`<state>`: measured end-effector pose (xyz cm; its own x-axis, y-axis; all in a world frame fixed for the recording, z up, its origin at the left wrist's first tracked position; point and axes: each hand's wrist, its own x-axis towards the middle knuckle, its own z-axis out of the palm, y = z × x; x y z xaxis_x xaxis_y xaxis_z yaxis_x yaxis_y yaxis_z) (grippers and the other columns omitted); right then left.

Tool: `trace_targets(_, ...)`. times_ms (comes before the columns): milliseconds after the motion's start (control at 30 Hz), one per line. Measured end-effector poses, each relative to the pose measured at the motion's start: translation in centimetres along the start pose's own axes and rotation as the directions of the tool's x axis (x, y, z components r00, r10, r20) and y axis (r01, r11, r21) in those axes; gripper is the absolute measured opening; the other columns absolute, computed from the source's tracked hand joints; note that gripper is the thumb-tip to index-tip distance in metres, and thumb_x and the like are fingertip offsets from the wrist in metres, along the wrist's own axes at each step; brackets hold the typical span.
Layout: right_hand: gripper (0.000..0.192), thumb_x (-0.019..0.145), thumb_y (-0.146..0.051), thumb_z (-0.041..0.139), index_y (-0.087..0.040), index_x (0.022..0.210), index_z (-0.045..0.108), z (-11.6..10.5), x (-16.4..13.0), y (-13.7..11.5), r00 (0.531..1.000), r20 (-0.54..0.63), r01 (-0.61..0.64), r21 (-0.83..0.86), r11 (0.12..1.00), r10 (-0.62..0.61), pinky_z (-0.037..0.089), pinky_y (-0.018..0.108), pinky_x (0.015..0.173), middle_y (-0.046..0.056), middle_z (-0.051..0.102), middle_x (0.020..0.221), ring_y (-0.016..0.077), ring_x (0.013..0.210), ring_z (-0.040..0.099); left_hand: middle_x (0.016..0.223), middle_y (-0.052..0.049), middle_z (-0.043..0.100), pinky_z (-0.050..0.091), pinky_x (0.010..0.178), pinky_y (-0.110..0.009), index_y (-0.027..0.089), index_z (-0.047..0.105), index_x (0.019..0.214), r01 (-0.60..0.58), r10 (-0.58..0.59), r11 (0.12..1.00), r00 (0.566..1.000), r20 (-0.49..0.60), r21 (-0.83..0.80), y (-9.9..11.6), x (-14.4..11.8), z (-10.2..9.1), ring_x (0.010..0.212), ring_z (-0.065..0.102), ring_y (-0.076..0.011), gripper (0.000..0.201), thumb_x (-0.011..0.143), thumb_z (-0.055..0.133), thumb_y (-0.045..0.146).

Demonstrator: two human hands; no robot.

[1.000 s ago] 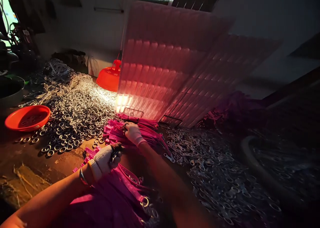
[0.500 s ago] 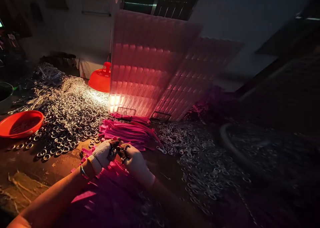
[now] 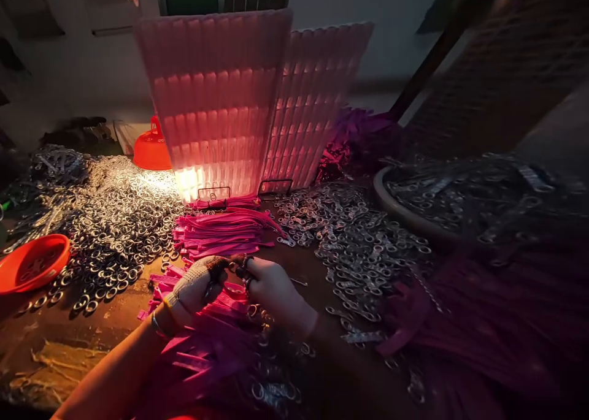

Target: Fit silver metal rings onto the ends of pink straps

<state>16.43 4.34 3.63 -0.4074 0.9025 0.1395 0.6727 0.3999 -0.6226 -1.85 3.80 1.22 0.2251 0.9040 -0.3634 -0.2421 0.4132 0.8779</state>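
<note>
My left hand (image 3: pixel 196 285) wears a white knit glove with darkened fingertips, and its fingers are closed. Against it, almost fingertip to fingertip, my right hand (image 3: pixel 273 291) pinches too, with dark coverings on its fingers. Just below the fingertips curves a pink strap (image 3: pixel 235 290), apparently held by the left hand; whatever lies right in the pinch is hidden. Loose pink straps (image 3: pixel 202 340) spread beneath both forearms. Beyond the hands lies a stack of pink straps (image 3: pixel 221 230). Some metal pieces (image 3: pixel 276 390) lie in shadow near my right forearm.
A large heap of metal rings (image 3: pixel 115 224) fills the left, beside a red bowl (image 3: pixel 57 245) and under a red lamp (image 3: pixel 151 150). Ribbed translucent panels (image 3: pixel 216 101) stand behind. Small metal links (image 3: pixel 354 248) and a round container's rim (image 3: pixel 391 202) are at right.
The camera view has swung to the right, showing more pink straps there. My hands stay together at the fingertips, and the pink strap loop below them shows more clearly.
</note>
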Motion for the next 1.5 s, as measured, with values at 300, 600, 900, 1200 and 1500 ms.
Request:
trace_targets(300, 0.029, 0.088, -0.007, 0.041, -0.012, 0.1, 0.067, -1.2, -0.1, -2.3, 0.963, 0.268, 0.195, -0.577, 0.793, -0.041, 0.039, 0.033, 0.065, 0.017, 0.067, 0.098, 0.0272, 0.084, 0.064, 0.048, 0.006, 0.043, 0.02, 0.032, -0.02, 0.019, 0.048, 0.067, -0.043, 0.022, 0.944, 0.997, 0.068, 0.327, 0.5, 0.1, 0.4, 0.033, 0.031, -0.0053, 0.031, 0.083, 0.058, 0.043)
trace_targets(600, 0.03, 0.08, -0.002, 0.046, -0.013, 0.102, 0.064, -1.5, 0.4, -0.7, 0.991, 0.122, 0.008, -0.432, 0.902, 0.049, 0.04, 0.029, 0.073, 0.013, 0.069, 0.098, 0.0219, 0.091, 0.063, 0.058, 0.001, 0.053, 0.029, 0.047, -0.02, 0.013, 0.062, 0.072, -0.272, 0.192, 0.74, 0.962, 0.195, 0.615, 0.2, 1.9, 0.9, 0.05, 0.039, -0.0075, 0.026, 0.081, 0.064, 0.037)
trace_targets(900, 0.023, 0.088, -0.016, 0.048, -0.014, 0.107, 0.06, -0.1, 0.8, 0.3, 0.955, 0.273, 0.03, -0.476, 0.879, 0.115, 0.043, 0.028, 0.066, 0.014, 0.074, 0.091, 0.0245, 0.084, 0.071, 0.054, 0.003, 0.048, 0.024, 0.041, -0.019, 0.012, 0.068, 0.077, -0.134, 0.12, 0.853, 0.991, 0.062, 0.504, -1.6, 1.2, -0.3, 0.044, 0.037, -0.0063, 0.038, 0.083, 0.064, 0.049)
trace_targets(1200, 0.021, 0.083, -0.018, 0.053, -0.013, 0.102, 0.062, 0.1, -0.3, 0.7, 0.927, 0.374, 0.223, -0.464, 0.858, -0.038, 0.041, 0.028, 0.063, 0.015, 0.073, 0.085, 0.025, 0.077, 0.07, 0.058, -0.002, 0.059, 0.035, 0.046, -0.019, 0.013, 0.07, 0.068, -0.245, 0.088, 0.731, 0.96, 0.267, 0.637, 1.2, 0.5, -0.2, 0.049, 0.046, -0.009, 0.016, 0.076, 0.058, 0.019)
trace_targets(1500, 0.018, 0.083, -0.034, 0.063, -0.018, 0.079, 0.07, -4.3, -1.9, 4.3, 0.932, 0.362, 0.048, -0.137, 0.989, 0.005, 0.033, 0.024, 0.058, 0.004, 0.072, 0.074, 0.0175, 0.068, 0.063, 0.066, -0.003, 0.069, 0.043, 0.056, -0.018, 0.016, 0.076, 0.072, -0.23, 0.157, 0.558, 0.973, 0.171, 0.797, 10.2, -2.2, -5.7, 0.06, 0.055, -0.0119, 0.005, 0.069, 0.075, 0.02)
